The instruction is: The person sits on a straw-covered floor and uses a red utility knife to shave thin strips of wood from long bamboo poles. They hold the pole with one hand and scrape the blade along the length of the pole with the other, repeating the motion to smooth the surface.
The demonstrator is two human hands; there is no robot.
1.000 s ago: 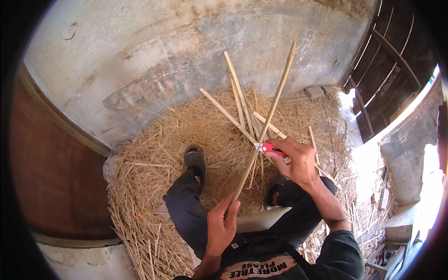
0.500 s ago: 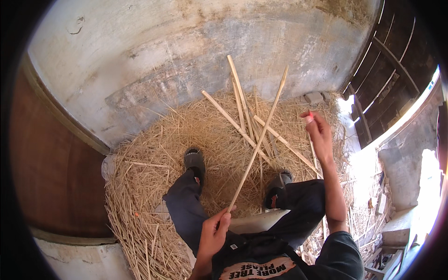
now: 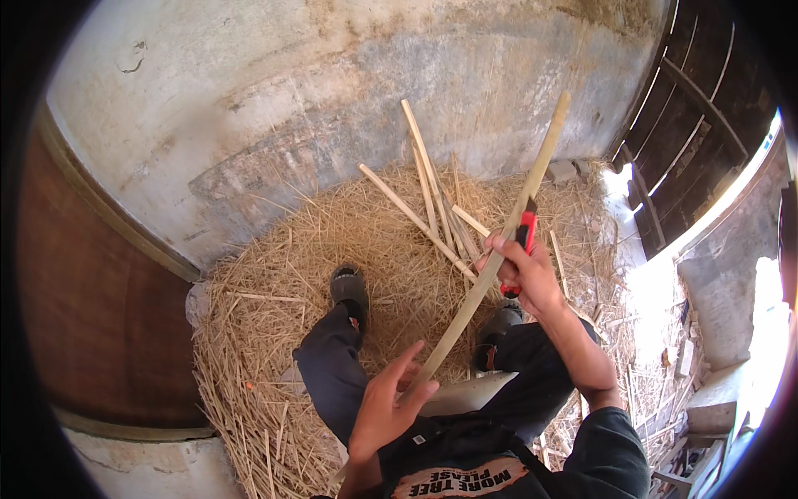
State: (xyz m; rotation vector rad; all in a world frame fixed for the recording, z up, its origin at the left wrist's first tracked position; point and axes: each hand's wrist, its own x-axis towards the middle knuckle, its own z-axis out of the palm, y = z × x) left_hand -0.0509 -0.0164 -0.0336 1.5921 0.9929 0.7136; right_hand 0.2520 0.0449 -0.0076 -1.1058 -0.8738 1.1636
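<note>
A long, pale bamboo strip slants from my lap up toward the wall. My right hand is closed around its middle, and the same hand also holds a red and black utility knife. The knife lies alongside the strip; I cannot make out its blade. At the strip's lower part is my left hand, thumb and fingers spread apart with the strip passing between them, not gripped. My left hand hides the strip's lower end.
Several cut bamboo strips lean and lie crosswise in front of my boots. Shavings cover the floor. A stained wall rises ahead, a brown panel stands left, and dark boards stand at right.
My right hand has come down and left from beside the strip and taken hold of its middle. The strip's far end has swung right. My left hand's fingers have loosened and spread.
</note>
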